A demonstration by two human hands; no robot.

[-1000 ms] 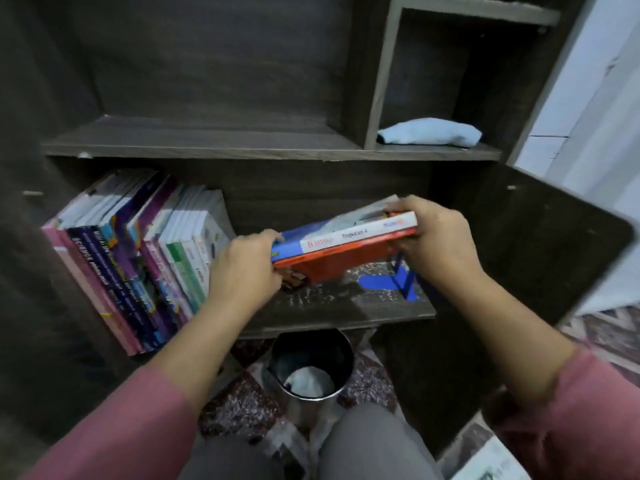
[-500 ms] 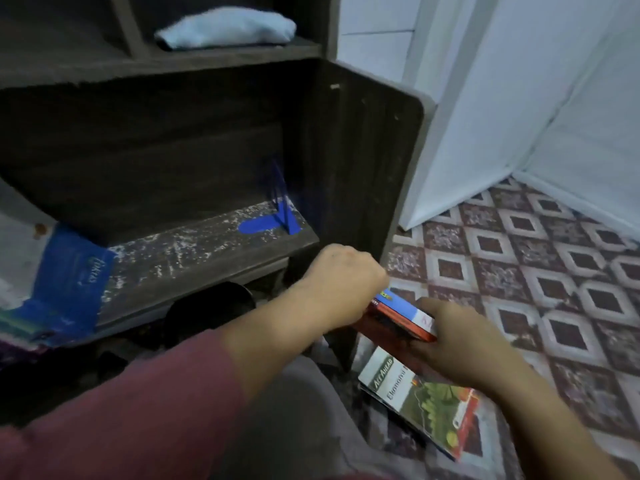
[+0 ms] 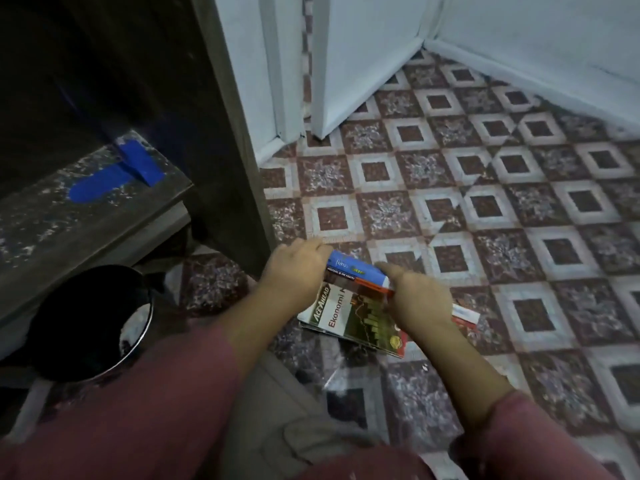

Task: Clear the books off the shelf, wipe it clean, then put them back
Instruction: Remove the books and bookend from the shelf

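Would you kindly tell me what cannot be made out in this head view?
- Head view: the count of held books; the left hand and right hand cover the stack's ends.
- Head view: full title of the Ekonomi book; the right hand covers it.
- Head view: contents of the bin; its inside is too dark.
- Head view: left part of the shelf; the frame edge cuts it off.

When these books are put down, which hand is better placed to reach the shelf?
Probably left: the left hand grips the books at the end nearer the shelf; the right hand is farther.
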